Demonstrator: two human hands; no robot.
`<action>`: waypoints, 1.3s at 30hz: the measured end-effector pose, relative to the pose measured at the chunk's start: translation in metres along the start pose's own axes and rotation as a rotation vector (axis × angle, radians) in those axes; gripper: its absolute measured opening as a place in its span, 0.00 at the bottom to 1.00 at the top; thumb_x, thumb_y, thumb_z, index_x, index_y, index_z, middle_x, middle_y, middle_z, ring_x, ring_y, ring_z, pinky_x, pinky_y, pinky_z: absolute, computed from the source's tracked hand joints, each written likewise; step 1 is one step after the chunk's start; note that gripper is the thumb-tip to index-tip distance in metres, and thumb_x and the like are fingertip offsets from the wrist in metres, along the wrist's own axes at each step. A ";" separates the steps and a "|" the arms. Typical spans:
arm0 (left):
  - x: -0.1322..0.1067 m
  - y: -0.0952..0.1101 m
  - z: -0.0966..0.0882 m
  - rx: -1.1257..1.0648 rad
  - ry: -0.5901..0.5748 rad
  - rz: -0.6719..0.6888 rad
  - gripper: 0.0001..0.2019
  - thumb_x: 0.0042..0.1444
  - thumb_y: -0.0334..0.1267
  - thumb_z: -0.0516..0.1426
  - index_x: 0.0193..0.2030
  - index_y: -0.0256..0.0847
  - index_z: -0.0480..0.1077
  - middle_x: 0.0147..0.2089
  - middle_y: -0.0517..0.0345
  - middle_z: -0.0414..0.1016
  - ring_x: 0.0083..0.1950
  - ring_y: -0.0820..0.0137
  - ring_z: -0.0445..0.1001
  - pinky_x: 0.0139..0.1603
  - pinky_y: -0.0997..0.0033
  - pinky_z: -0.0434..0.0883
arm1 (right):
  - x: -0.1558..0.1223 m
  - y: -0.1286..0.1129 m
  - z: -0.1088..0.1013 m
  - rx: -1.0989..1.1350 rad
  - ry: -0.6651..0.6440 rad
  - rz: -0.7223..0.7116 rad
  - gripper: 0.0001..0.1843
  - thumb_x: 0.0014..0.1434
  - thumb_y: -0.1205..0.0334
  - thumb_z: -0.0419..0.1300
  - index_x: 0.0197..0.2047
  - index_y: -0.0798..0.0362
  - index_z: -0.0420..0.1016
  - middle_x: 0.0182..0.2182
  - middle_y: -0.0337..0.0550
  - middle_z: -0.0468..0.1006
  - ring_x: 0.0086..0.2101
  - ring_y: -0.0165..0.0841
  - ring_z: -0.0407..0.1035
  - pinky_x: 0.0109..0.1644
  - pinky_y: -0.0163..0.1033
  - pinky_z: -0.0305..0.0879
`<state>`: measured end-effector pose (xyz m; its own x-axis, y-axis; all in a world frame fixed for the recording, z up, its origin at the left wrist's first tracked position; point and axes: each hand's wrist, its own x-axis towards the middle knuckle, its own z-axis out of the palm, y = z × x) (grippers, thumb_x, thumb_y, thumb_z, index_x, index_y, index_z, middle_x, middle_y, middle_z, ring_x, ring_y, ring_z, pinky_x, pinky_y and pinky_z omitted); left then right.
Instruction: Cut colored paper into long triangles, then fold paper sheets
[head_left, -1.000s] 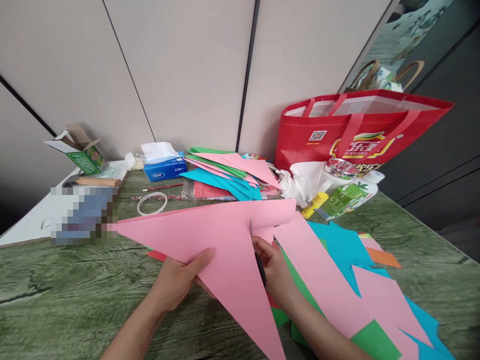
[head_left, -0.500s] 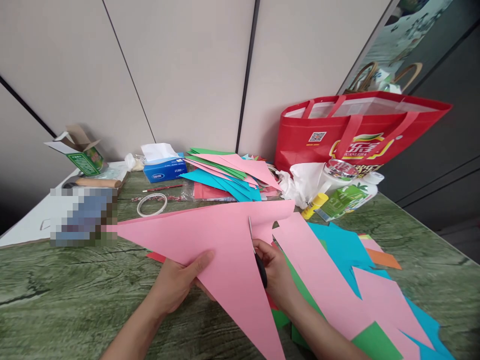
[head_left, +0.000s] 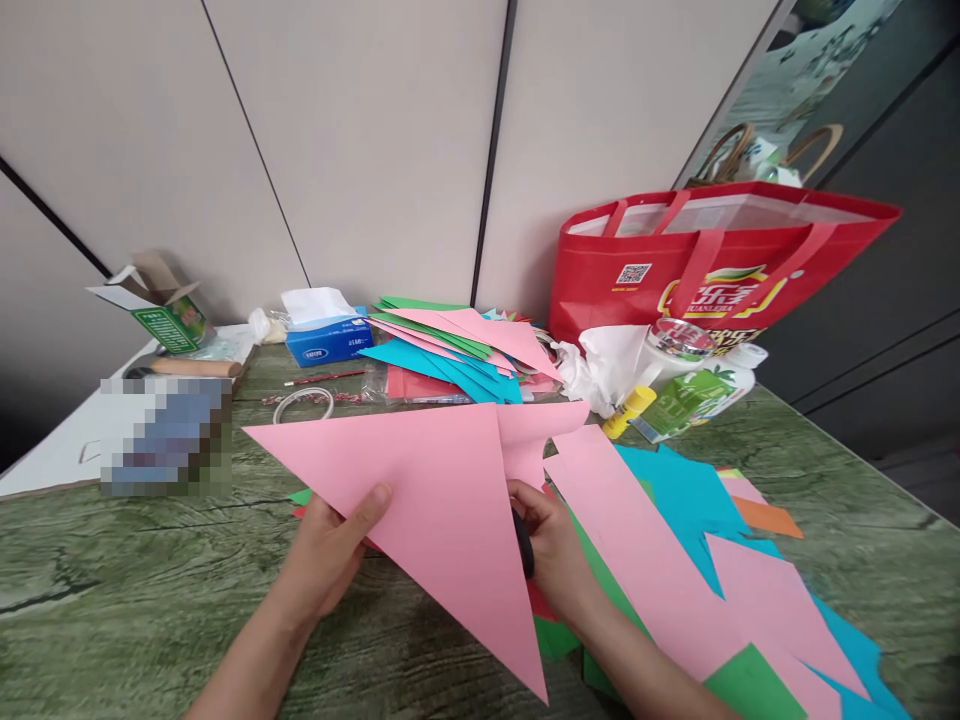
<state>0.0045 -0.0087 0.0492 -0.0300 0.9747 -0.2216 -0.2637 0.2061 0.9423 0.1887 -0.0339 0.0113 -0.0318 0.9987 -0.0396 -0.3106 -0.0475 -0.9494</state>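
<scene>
Head view, pink paper [head_left: 435, 500], tip left, slanting lengthwise

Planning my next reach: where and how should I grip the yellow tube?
Pinch the yellow tube across mid-barrel, ideally from above and the near side. It's a slim cylinder slanting toward the person; tissue and the green carton crowd its far end and right. The right hand is nearer but holds the scissors.

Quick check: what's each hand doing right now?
Left hand: closed on the pink paper, thumb on top.
Right hand: closed on the black-handled scissors; whether the blades are open cannot be told.
</scene>
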 end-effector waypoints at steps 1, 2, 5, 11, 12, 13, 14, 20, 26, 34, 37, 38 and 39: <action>0.000 0.000 0.000 0.008 -0.005 -0.001 0.24 0.35 0.44 0.66 0.42 0.39 0.71 0.41 0.51 0.78 0.44 0.59 0.73 0.40 0.64 0.72 | 0.000 0.000 0.000 0.010 -0.001 0.009 0.11 0.42 0.66 0.66 0.32 0.51 0.75 0.27 0.37 0.79 0.27 0.33 0.72 0.28 0.34 0.66; 0.000 -0.001 0.000 0.029 -0.016 -0.002 0.23 0.37 0.43 0.65 0.42 0.38 0.71 0.42 0.51 0.77 0.44 0.59 0.73 0.40 0.64 0.72 | 0.000 0.001 0.000 0.018 0.000 0.023 0.11 0.42 0.66 0.66 0.33 0.51 0.74 0.27 0.37 0.79 0.26 0.33 0.72 0.27 0.34 0.66; 0.000 -0.006 -0.003 0.117 -0.046 0.021 0.17 0.40 0.40 0.64 0.39 0.36 0.73 0.42 0.50 0.77 0.42 0.60 0.74 0.42 0.63 0.72 | -0.001 0.000 0.000 0.025 0.009 0.045 0.13 0.41 0.67 0.66 0.34 0.51 0.74 0.28 0.38 0.79 0.28 0.34 0.72 0.27 0.34 0.65; 0.003 -0.012 -0.008 0.185 -0.060 0.045 0.12 0.43 0.39 0.63 0.35 0.38 0.74 0.37 0.54 0.79 0.39 0.62 0.74 0.41 0.64 0.71 | 0.000 -0.006 0.002 -0.002 -0.012 0.029 0.13 0.42 0.66 0.66 0.34 0.51 0.73 0.32 0.40 0.79 0.34 0.35 0.72 0.31 0.33 0.66; 0.003 -0.011 -0.008 0.177 -0.059 0.034 0.12 0.43 0.39 0.63 0.35 0.37 0.74 0.38 0.54 0.79 0.39 0.62 0.74 0.41 0.64 0.71 | 0.000 -0.007 0.003 -0.005 -0.012 0.025 0.13 0.41 0.66 0.66 0.34 0.52 0.73 0.31 0.40 0.79 0.34 0.35 0.71 0.32 0.33 0.66; 0.003 -0.010 -0.007 0.164 -0.060 0.018 0.12 0.42 0.39 0.63 0.36 0.37 0.74 0.38 0.54 0.78 0.39 0.62 0.74 0.40 0.64 0.71 | 0.000 -0.008 0.002 -0.009 -0.009 0.020 0.13 0.41 0.67 0.66 0.34 0.52 0.73 0.31 0.39 0.78 0.33 0.34 0.71 0.32 0.33 0.66; 0.002 -0.009 -0.006 0.146 -0.060 -0.003 0.13 0.42 0.39 0.63 0.36 0.37 0.74 0.38 0.53 0.78 0.38 0.62 0.74 0.40 0.64 0.72 | 0.000 -0.008 0.002 -0.012 -0.006 0.016 0.13 0.41 0.67 0.66 0.33 0.52 0.73 0.30 0.39 0.78 0.32 0.34 0.71 0.32 0.33 0.65; -0.003 -0.004 0.002 0.011 -0.081 -0.134 0.13 0.41 0.37 0.64 0.35 0.37 0.73 0.35 0.55 0.79 0.35 0.65 0.74 0.35 0.68 0.73 | 0.000 -0.010 0.001 -0.001 0.010 0.018 0.14 0.39 0.70 0.66 0.33 0.52 0.72 0.28 0.38 0.78 0.31 0.33 0.71 0.29 0.31 0.64; -0.004 -0.003 0.004 -0.015 -0.068 -0.161 0.12 0.40 0.36 0.65 0.33 0.37 0.73 0.33 0.57 0.79 0.31 0.68 0.74 0.31 0.70 0.73 | 0.002 -0.009 0.002 0.024 0.021 0.008 0.15 0.37 0.72 0.67 0.31 0.52 0.73 0.26 0.36 0.77 0.27 0.30 0.69 0.28 0.31 0.63; -0.001 -0.005 0.002 -0.012 -0.080 -0.160 0.11 0.40 0.37 0.65 0.31 0.36 0.73 0.31 0.56 0.78 0.30 0.69 0.74 0.32 0.71 0.73 | 0.001 -0.008 0.001 0.041 0.029 0.015 0.14 0.36 0.71 0.68 0.30 0.52 0.73 0.25 0.36 0.77 0.26 0.29 0.68 0.26 0.30 0.62; -0.001 -0.004 0.002 -0.019 -0.076 -0.153 0.11 0.40 0.36 0.65 0.32 0.36 0.74 0.33 0.56 0.79 0.32 0.69 0.74 0.32 0.71 0.73 | 0.002 -0.006 0.000 0.020 0.035 0.009 0.14 0.37 0.71 0.67 0.30 0.53 0.73 0.24 0.36 0.76 0.25 0.29 0.67 0.26 0.30 0.61; -0.001 -0.004 0.002 -0.015 -0.076 -0.153 0.11 0.40 0.37 0.65 0.32 0.36 0.74 0.32 0.56 0.79 0.31 0.69 0.74 0.32 0.71 0.73 | 0.002 -0.006 0.000 0.007 0.039 0.004 0.13 0.37 0.70 0.67 0.30 0.53 0.73 0.24 0.36 0.76 0.25 0.29 0.67 0.26 0.30 0.61; -0.002 -0.004 0.002 -0.013 -0.076 -0.152 0.11 0.39 0.37 0.65 0.32 0.36 0.74 0.32 0.56 0.79 0.31 0.69 0.74 0.32 0.71 0.73 | 0.002 -0.006 0.000 -0.008 0.045 -0.003 0.13 0.37 0.70 0.67 0.30 0.53 0.73 0.24 0.37 0.76 0.26 0.30 0.67 0.26 0.31 0.62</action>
<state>0.0080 -0.0110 0.0463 0.0841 0.9364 -0.3408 -0.2718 0.3506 0.8962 0.1903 -0.0317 0.0165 0.0119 0.9986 -0.0507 -0.3028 -0.0447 -0.9520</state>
